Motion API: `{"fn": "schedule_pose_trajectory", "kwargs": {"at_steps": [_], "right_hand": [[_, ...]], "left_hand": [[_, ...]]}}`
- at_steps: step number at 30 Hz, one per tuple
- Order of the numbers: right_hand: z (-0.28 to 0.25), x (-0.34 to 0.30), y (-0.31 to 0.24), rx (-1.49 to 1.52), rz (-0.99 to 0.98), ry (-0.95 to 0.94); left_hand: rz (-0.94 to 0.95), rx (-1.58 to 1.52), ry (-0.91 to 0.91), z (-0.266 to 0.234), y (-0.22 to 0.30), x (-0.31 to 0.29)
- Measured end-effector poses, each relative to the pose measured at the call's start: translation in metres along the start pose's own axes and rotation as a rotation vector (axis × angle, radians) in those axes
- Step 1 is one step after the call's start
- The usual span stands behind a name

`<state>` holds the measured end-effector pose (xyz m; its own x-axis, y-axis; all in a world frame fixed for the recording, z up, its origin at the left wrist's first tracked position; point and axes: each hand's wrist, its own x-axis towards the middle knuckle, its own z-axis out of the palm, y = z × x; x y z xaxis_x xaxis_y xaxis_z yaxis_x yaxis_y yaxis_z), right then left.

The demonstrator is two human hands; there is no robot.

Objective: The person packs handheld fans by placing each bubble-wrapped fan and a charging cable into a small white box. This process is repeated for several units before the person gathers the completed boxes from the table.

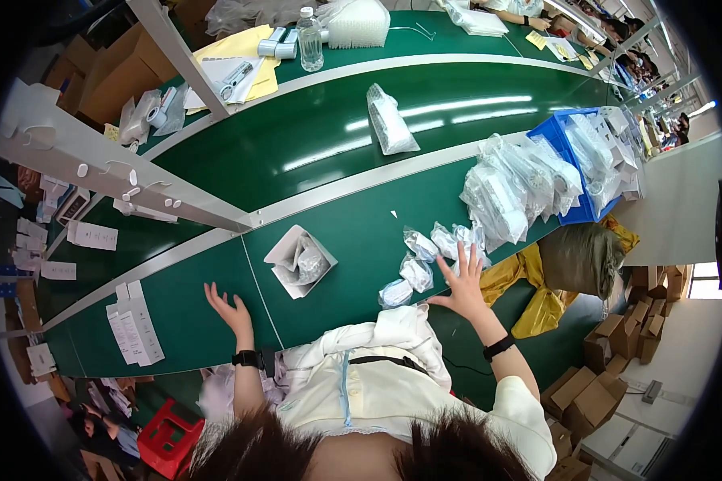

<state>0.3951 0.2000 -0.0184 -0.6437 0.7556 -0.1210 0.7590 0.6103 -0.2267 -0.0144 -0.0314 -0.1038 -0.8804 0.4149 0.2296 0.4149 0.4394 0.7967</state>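
Observation:
My left hand (231, 313) hovers over the near edge of the green table, fingers spread and nothing in it. Right of it stands an open white box (284, 280) with a clear-bagged item (308, 263) inside. My right hand (463, 290), also open with fingers fanned out, is close beside several small white items in clear bags (416, 273). Whether its fingertips touch the nearest bags I cannot tell. Beyond these lies a heap of larger clear-bagged white items (497, 196), next to a blue bin (570, 164) holding more bags.
Folded white cartons (135, 329) lie at the table's left end. Past a pale rail runs a green conveyor belt (281, 136) carrying one bubble-wrapped package (390, 120). A metal post (120, 172) rises at left. A red stool (168, 433) and cardboard boxes (589, 397) are on the floor.

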Motion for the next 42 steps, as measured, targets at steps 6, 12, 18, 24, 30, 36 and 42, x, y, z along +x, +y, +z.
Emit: {"fn": "schedule_pose_trajectory", "kwargs": {"at_steps": [6,12,18,24,30,36,42], "right_hand": [[0.063,0.023,-0.033,0.106,-0.398,-0.091],[0.084,0.081,0.007,0.052,-0.366,0.104],[0.046,0.062,0.025,0.093,0.077,0.682],[0.108,0.037,0.062,0.231,0.445,0.549],[0.102,0.087,0.03,0.447,0.17,0.552],[0.079,0.06,0.004,0.31,0.122,0.77],[0.06,0.038,-0.055,0.268,0.222,0.815]], "left_hand": [[-0.053,0.124,-0.092,-0.005,0.019,-0.046],[0.182,0.234,-0.156,0.002,0.043,-0.047],[0.113,0.29,-0.141,-0.031,0.036,-0.07],[-0.068,0.235,0.005,-0.046,0.026,-0.096],[-0.05,0.299,0.176,-0.085,0.013,-0.068],[-0.026,0.582,0.428,-0.186,-0.042,0.022],[-0.567,0.836,0.264,-0.293,-0.172,0.128]]}}
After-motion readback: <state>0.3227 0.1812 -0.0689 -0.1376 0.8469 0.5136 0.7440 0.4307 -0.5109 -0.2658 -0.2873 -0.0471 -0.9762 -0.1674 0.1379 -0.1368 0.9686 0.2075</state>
